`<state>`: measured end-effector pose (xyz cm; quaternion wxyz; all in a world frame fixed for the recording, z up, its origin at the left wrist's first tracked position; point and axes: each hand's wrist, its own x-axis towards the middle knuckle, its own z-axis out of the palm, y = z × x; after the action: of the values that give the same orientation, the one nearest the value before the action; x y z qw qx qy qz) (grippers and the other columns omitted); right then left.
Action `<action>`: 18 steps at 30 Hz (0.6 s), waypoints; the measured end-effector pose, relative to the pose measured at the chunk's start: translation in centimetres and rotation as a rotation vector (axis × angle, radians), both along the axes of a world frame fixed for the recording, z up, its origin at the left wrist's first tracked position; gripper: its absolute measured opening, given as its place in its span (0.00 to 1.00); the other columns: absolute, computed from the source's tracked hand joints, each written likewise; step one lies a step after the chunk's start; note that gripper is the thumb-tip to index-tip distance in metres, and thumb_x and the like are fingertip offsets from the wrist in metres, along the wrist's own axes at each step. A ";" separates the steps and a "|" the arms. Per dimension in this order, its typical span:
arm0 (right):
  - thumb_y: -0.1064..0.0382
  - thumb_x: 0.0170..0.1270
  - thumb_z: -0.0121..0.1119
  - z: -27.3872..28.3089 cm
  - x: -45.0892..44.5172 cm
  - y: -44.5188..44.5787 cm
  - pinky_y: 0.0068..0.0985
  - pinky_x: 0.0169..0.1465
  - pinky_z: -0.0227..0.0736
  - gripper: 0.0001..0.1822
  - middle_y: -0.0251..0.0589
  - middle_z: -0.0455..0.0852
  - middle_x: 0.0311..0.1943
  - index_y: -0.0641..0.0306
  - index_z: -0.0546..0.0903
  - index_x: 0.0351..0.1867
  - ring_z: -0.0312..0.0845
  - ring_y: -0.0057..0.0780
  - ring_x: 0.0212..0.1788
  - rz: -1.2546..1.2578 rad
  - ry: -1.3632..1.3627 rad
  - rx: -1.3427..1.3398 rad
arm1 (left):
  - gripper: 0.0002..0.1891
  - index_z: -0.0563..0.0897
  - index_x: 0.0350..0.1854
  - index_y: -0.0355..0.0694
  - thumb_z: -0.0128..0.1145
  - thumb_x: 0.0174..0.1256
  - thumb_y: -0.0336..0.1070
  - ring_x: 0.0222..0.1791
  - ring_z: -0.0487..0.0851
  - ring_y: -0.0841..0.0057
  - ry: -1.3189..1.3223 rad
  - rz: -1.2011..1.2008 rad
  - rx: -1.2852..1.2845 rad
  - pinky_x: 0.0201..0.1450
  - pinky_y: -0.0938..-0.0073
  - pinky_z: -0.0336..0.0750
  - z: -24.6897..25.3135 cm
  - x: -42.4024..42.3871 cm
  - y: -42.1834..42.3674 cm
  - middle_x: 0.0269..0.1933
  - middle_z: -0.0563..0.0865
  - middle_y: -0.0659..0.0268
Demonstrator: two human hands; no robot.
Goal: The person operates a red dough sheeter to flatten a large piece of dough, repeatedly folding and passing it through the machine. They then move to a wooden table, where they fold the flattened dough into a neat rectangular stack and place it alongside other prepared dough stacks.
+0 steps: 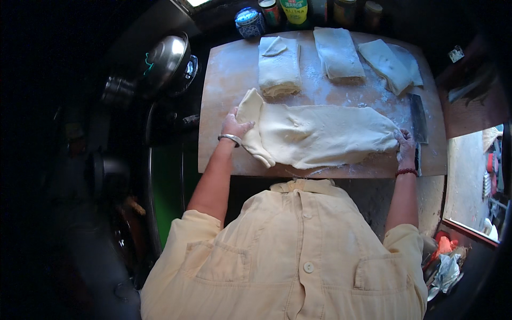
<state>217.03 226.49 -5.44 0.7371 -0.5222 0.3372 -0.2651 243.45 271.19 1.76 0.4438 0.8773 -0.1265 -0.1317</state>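
A long sheet of dough (328, 134) stretches across the near half of a floured wooden board (228, 68). Its left end is doubled over, and my left hand (238, 125) grips that fold with the thumb on top. At the opposite end, my right hand (405, 144) pinches the dough's gathered corner. Small creases and a raised lump mark the sheet's surface. Just beyond the right hand lies a cleaver (418, 118) with a wide dark blade. The undersides of the dough and some of my fingertips are hidden.
Along the board's back lie a folded dough stack (280, 70), a second stack (340, 54) and folded dough sheets (388, 66). Behind them stand a blue-and-white jar (250, 22), a yellow-green bottle (295, 11) and other jars. A metal wok lid (168, 60) is at left.
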 end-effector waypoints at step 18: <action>0.56 0.43 0.61 2.9 1.6 -0.6 0.35 0.52 0.58 0.23 0.54 0.70 0.44 0.65 0.72 0.41 0.64 0.45 0.50 -0.033 0.519 -1.363 | 0.26 0.69 0.45 0.33 0.65 0.39 0.27 0.34 0.77 0.77 0.261 0.226 -0.370 0.37 0.77 0.73 -0.4 -1.8 0.8 0.38 0.78 0.61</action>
<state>218.61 225.86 -2.59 0.1404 -0.9061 0.2690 -0.2949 241.66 271.98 1.38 0.6213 0.7653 0.0088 -0.1678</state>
